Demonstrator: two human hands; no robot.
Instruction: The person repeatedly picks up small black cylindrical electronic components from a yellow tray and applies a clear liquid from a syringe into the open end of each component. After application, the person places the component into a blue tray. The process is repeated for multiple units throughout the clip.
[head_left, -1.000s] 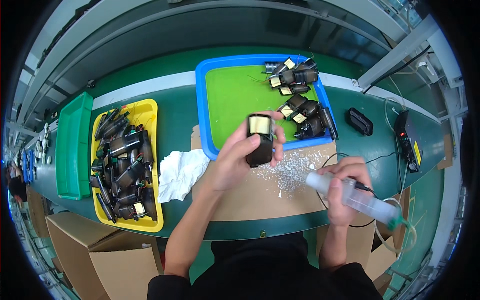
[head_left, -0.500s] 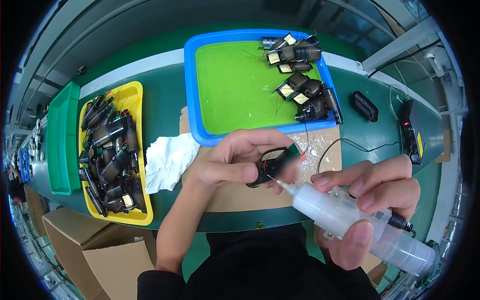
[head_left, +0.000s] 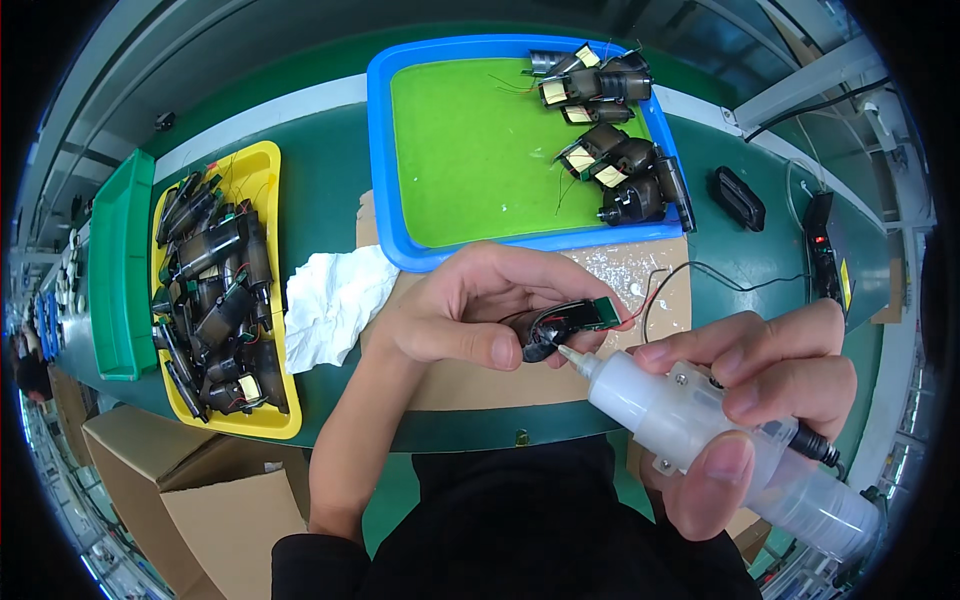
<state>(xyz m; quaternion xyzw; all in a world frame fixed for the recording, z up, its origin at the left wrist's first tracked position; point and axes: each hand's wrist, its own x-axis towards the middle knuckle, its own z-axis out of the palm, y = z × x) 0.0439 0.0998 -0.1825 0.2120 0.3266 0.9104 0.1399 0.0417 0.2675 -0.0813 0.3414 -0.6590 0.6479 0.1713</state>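
My left hand (head_left: 450,310) is closed around a small black plastic housing (head_left: 545,328) with a green circuit board at its right end and thin red and black wires. My right hand (head_left: 765,390) grips a translucent white dispenser with a narrow nozzle (head_left: 635,398), shaped like a big syringe and held at a slant. Its nozzle tip points up and left, at or very close to the housing's near side; actual contact is hard to tell. A black cable connector joins the dispenser beside my fingers.
Several similar dark housings lie in a yellow tray (head_left: 288,400) at left and at the right of a blue tray (head_left: 385,190) lined in green. Also around are a green tray (head_left: 122,270), white cloth (head_left: 335,305), cardboard sheet (head_left: 460,390), black case (head_left: 737,198) and power box (head_left: 820,245).
The housing has turned in my left hand, so its board now faces more to the right. The nozzle stays close to it. The whole view has shifted slightly.
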